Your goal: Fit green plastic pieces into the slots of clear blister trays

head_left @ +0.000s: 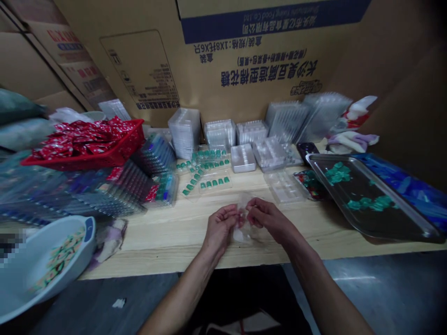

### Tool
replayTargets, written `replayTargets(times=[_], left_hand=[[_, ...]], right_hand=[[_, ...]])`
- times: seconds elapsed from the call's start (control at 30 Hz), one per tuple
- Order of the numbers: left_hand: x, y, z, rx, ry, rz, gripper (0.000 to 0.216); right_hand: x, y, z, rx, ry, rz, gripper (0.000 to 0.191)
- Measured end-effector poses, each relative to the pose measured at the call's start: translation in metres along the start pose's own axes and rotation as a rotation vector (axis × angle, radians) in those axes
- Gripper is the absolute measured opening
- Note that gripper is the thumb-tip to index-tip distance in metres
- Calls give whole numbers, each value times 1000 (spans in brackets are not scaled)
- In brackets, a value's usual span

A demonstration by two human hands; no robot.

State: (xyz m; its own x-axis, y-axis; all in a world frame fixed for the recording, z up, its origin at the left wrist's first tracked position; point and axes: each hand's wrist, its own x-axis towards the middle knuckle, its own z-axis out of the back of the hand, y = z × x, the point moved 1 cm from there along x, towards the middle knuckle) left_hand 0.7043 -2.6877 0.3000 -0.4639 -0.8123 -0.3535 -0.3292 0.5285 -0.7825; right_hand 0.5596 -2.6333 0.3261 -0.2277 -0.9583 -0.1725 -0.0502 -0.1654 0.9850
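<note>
White-speckled red foil wrappers [80, 138]

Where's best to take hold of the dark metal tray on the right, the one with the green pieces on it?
Best by the raised rim of the metal tray along its near edge, approached from the front of the bench. That lip is straight, upturned and away from the green pieces lying on the tray's floor.

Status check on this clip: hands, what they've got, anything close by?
Left hand and right hand both pinching a clear plastic piece. Nearest: clear tray, ahead on the table, apart from the hands.
</note>
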Motion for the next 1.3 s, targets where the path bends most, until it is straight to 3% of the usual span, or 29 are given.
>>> replayTargets(times=[0.13,0.2,0.23,0.3,0.4,0.5,0.57,0.7,0.8,0.93,1.13,1.3], left_hand=[[9,-7,16,-87,-162,17,38],[14,-11,24,-63,-222,-53,39],[17,-12,27,-30,-228,-83,40],[21,-9,27,58,-192,-127,41],[25,3,19,266,-112,-235,38],[23,9,8,522,-161,-448,33],[17,4,1,546,-134,-480,30],[-1,-12,-11,173,92,-224,32],[-4,-18,-11,14,96,-81,39],[2,-17,0,-82,-12,-3,39],[-8,-28,28,-182,-3,-74,31],[-12,-27,62,-358,-22,-78,28]], right_hand=[[3,-9,17,-146,-397,174,34],[1,-16,27,-215,-494,174,45],[-1,-20,28,-201,-443,139,53],[-5,-27,22,-55,-214,53,66],[-9,-33,-2,228,57,1,71],[-6,-32,-24,277,48,96,67],[0,-30,-28,208,22,155,67],[11,-32,-26,75,51,137,71],[13,-38,-30,-52,79,150,67],[6,-41,-47,-248,16,226,65],[-6,-21,-85,-388,13,434,59],[4,-26,-112,-344,83,371,54]])
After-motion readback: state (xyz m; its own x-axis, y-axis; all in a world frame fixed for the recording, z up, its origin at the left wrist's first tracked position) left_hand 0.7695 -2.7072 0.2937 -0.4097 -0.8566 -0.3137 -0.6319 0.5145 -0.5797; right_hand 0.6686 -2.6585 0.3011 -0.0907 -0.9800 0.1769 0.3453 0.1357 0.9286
